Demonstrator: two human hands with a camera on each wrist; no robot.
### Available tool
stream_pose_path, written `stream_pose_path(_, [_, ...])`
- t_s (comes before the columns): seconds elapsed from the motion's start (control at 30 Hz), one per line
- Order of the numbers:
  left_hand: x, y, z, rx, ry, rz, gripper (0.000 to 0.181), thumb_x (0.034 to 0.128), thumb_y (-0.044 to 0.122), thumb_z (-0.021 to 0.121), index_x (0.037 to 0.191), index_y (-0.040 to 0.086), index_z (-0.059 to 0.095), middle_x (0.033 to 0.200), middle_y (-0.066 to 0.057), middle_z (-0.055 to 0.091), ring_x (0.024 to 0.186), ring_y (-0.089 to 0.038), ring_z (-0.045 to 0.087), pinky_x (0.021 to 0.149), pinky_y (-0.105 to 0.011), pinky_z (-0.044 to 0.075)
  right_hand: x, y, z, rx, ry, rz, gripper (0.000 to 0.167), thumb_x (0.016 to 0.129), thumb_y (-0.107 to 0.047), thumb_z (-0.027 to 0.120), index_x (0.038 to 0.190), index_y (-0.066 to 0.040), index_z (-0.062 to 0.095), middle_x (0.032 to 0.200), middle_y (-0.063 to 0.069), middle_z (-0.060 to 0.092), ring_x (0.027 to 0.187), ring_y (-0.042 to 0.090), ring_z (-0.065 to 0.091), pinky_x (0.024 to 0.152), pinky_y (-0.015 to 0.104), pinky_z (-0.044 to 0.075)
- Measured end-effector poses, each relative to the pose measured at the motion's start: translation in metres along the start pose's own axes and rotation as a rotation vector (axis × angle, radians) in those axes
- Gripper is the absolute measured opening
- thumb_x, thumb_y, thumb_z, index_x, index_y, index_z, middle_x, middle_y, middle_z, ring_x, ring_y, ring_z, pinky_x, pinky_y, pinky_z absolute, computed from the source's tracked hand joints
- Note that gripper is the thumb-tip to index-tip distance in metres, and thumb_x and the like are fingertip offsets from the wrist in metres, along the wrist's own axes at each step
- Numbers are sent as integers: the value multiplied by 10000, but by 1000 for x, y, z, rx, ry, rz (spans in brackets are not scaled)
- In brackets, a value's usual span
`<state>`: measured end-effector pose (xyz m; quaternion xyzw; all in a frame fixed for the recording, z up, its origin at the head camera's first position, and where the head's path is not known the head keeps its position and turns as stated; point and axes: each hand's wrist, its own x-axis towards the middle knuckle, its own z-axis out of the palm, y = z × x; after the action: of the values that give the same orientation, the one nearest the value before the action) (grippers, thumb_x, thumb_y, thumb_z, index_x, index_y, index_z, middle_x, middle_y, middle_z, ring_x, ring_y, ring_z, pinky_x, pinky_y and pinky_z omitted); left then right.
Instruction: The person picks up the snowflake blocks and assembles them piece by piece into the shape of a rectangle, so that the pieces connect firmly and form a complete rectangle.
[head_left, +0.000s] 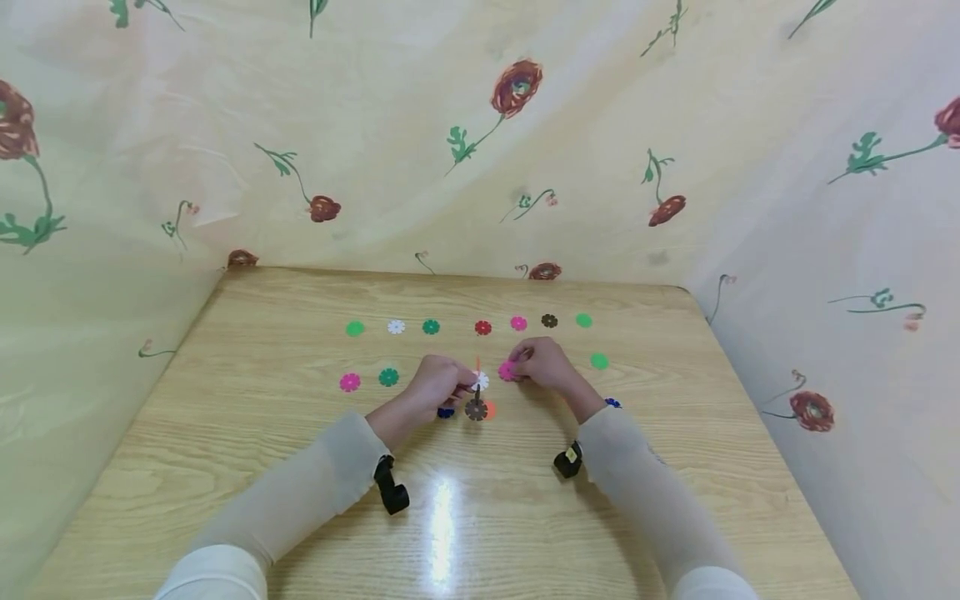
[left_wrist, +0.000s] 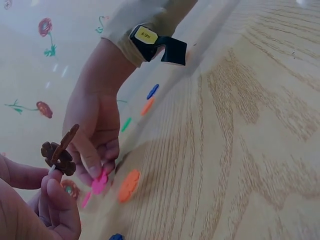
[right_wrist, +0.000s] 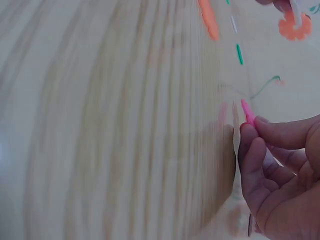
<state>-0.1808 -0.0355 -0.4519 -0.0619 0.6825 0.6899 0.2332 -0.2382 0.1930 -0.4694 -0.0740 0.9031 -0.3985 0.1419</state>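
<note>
My left hand [head_left: 437, 385] pinches a small cluster of interlocked flower-shaped discs above the table. In it a white disc [head_left: 482, 381] and a brown disc [head_left: 476, 410] show in the head view. An orange disc [right_wrist: 294, 27] of the cluster appears in the right wrist view. Just to the right, my right hand [head_left: 546, 365] pinches a pink flower disc [head_left: 506, 371] between thumb and fingers, close to the tabletop. The pink disc [left_wrist: 100, 183] is apart from the cluster. Beneath the cluster, a loose orange disc [head_left: 491, 409] and a dark blue disc [head_left: 446, 412] lie partly hidden.
Several loose discs lie in rows on the wooden table [head_left: 337, 533], including a red disc [head_left: 483, 327] at the back, a pink disc [head_left: 350, 382] at left and a green disc [head_left: 599, 361] at right. Flower-patterned sheeting [head_left: 405, 150] stands behind and at the sides.
</note>
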Motion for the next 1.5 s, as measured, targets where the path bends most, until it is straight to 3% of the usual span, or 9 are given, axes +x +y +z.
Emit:
stream_pose_path(0.27, [1,0,4,33,6,-14,101,919,56,658,911,-19,726,744,-57,645,557,-109,511,510,-203,452,6,-22,10,47,-17,-70,173,869,-41,741,1039,-10,742,910,80,700,836,212,628,764,330,534])
stream_pose_path(0.4, [0,0,7,29,-7,-24,97,911,57,664,875,-17,715,711,-42,626,546,-107,504,510,-203,443,8,-28,13,129,-33,-107,179,887,-17,720,1061,16,740,960,101,719,880,214,652,801,338,555])
stream_pose_path(0.63, [1,-3,7,10,-13,-19,80,897,48,676,859,-15,706,669,-30,602,527,-110,496,497,-209,434,10,-30,15,337,-39,-83,188,935,3,668,1108,50,727,1046,146,729,864,185,699,791,346,597])
stream_pose_path(1.0, [2,-4,4,-30,-12,-9,92,904,37,668,826,-9,688,676,-37,603,526,-103,486,487,-205,415,7,-31,17,480,-77,-18,201,940,-27,662,1117,42,728,1026,121,739,843,172,694,798,344,594])
stream_pose_path(1.23, [0,-3,5,-13,40,3,101,909,39,662,842,-25,704,696,-43,617,535,-108,493,494,-209,431,6,-34,18,459,-60,-31,193,937,-48,671,1106,20,736,1001,103,738,826,210,660,761,337,581])
stream_pose_path(1.5, [-1,-3,11,34,137,22,146,893,37,676,751,6,683,622,-19,572,505,-116,441,486,-235,379,5,-33,23,483,-26,-40,196,941,-6,658,1111,66,721,1021,109,734,798,135,665,773,326,593])
